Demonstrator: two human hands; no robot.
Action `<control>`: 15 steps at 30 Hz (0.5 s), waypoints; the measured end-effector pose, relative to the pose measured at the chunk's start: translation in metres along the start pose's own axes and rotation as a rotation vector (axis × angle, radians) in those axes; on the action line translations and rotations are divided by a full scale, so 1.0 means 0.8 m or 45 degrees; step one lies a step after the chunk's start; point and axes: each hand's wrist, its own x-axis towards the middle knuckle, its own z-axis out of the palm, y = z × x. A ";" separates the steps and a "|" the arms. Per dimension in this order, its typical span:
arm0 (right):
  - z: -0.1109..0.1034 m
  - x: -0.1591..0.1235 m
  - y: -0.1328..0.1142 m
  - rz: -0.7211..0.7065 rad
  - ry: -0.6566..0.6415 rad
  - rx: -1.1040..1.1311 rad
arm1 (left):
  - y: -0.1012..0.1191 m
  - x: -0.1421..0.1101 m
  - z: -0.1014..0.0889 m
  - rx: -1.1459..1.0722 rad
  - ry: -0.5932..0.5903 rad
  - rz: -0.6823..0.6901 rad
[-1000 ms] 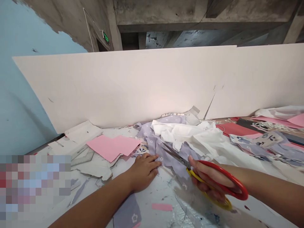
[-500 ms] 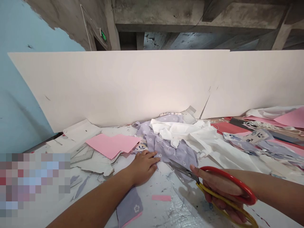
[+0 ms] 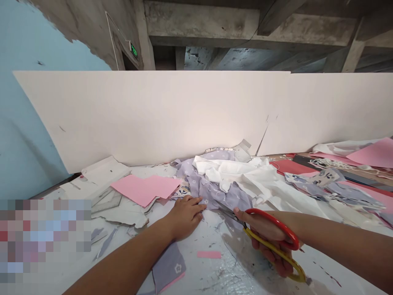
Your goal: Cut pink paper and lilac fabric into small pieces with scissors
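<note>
My left hand [image 3: 186, 217] lies flat with its fingers stretched out, pressing the near edge of a crumpled lavender cloth with white flowers [image 3: 211, 190]. In my right hand [image 3: 264, 228] is a pair of scissors [image 3: 281, 226] with one red and one yellow handle. Their blades point left and away, reaching the cloth just right of my left fingertips. I cannot tell exactly how the blades meet the cloth. A folded lavender flowered piece with a pink edge [image 3: 168, 266] sits below my left wrist. A small pink strip [image 3: 208, 255] rests on the white tabletop [image 3: 196, 278].
White fabric [image 3: 260, 176] is heaped behind the cloth. To the left, a pink sheet [image 3: 145, 188] tops torn grey-white boards [image 3: 104, 170]. Patterned scraps [image 3: 316, 180], red sheets [image 3: 288, 166] and white cord [image 3: 334, 164] lie right. A tall white panel [image 3: 153, 114] stands along the back.
My right hand has shifted left with the scissors, bringing the blades farther onto the lavender cloth. My left hand stays almost where it was. The view has tilted slightly.
</note>
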 end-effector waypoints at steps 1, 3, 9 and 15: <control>0.002 -0.002 -0.003 -0.014 0.005 -0.017 | 0.000 0.000 0.000 -0.003 0.001 -0.001; 0.006 -0.008 -0.010 0.003 0.020 -0.039 | 0.001 0.000 -0.001 -0.010 -0.002 -0.004; 0.015 -0.019 -0.025 0.069 0.078 -0.046 | 0.003 0.000 -0.002 -0.007 -0.010 -0.009; 0.014 -0.016 -0.020 0.026 0.087 -0.064 | 0.002 -0.001 -0.001 0.009 -0.003 0.001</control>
